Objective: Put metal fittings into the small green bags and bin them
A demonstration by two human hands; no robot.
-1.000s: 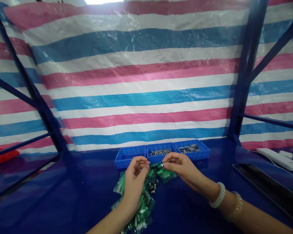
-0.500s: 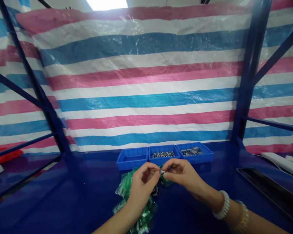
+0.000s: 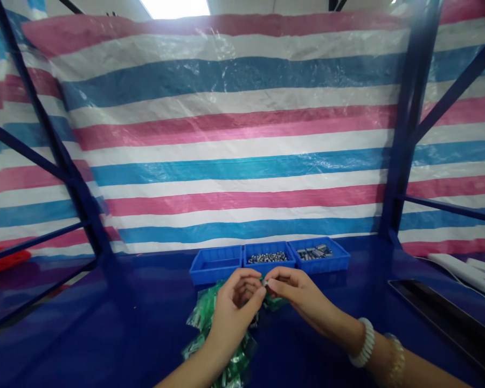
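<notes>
Above the table, the fingertips of both hands meet at a small silver metal part [image 3: 264, 283], mostly covered by the fingers. My left hand [image 3: 232, 310] pinches it between thumb and forefinger, the other fingers curled. My right hand [image 3: 301, 291] closes on it from the other side with thumb and index finger. Beneath and beside my left hand lies a pile of green-printed clear plastic bags [image 3: 204, 308], and some small dark pieces are partly hidden below the hands.
Behind the hands stand three blue bins in a row: a left bin [image 3: 215, 276], a middle bin [image 3: 248, 262] with small metal pieces, and a right bin [image 3: 325, 264] with longer metal pieces. A dark phone-like slab [image 3: 440, 318] and white power strip [image 3: 464, 274] lie right.
The right fingertips have come closer to the left ones, and less of the metal part shows between them. The whole view has shifted slightly.
</notes>
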